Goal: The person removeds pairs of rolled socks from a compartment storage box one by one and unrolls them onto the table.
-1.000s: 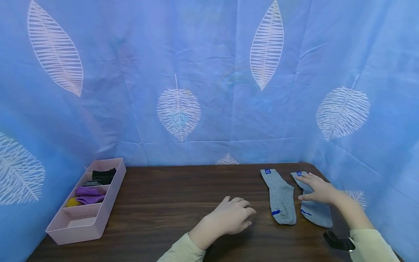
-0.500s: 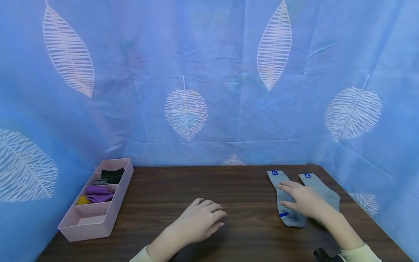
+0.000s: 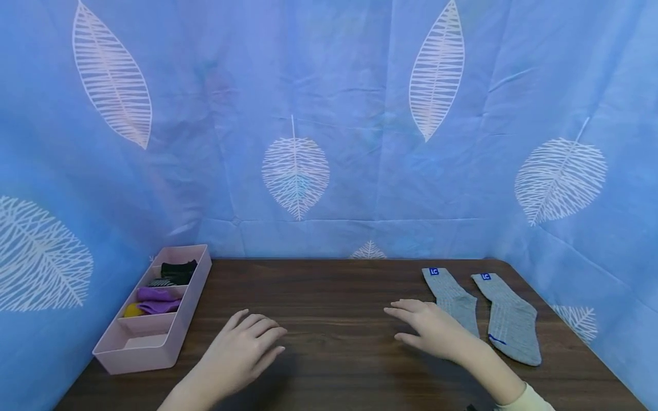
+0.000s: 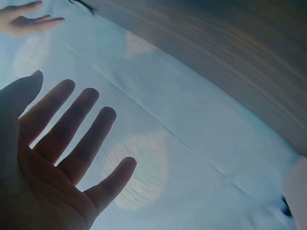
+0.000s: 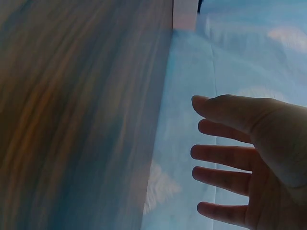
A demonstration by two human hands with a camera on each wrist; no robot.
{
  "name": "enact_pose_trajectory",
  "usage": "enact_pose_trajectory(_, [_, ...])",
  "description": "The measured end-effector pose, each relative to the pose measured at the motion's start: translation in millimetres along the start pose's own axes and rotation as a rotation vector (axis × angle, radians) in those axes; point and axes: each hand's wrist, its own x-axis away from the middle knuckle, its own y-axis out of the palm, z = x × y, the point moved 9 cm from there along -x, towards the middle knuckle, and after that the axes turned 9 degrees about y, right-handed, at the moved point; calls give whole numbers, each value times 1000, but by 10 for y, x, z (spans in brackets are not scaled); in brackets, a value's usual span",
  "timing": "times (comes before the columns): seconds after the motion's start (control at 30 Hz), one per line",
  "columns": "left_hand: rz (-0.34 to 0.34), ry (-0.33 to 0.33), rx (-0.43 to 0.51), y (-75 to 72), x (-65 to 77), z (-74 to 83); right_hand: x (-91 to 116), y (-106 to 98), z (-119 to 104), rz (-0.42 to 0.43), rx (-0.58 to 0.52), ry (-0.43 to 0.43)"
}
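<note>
Two grey socks lie flat side by side on the right of the table, each with a blue tag at the cuff: a nearer-left sock (image 3: 451, 294) and a right sock (image 3: 513, 319). My right hand (image 3: 434, 331) is over the table just left of them, its fingers spread and holding nothing; its wrist side covers the lower end of the left sock in the head view. My left hand (image 3: 239, 354) is above the table at left of centre, with fingers apart and nothing in it. The left wrist view shows its bare palm (image 4: 57, 177).
A pink divided box (image 3: 172, 348) stands at the table's left. Dark socks (image 3: 177, 273) fill a back section, and purple socks with a yellow part (image 3: 156, 302) the middle one. Behind the brown table (image 3: 329, 291) hangs a blue leaf-patterned curtain (image 3: 349, 171).
Both hands have moved left across the table. My right hand has come off the right sock and passed over the left one. The socks stay where they lay; the head view has shifted slightly.
</note>
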Motion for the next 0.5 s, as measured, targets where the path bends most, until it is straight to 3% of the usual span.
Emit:
enact_pose_trajectory(0.27, [27, -70, -74, -188, 351, -247, -181, 78, -444, -55, 30, -84])
enact_pose_trajectory(0.5, [-5, -149, -128, -285, 662, -486, -342, 219, -805, -114, -6, -174])
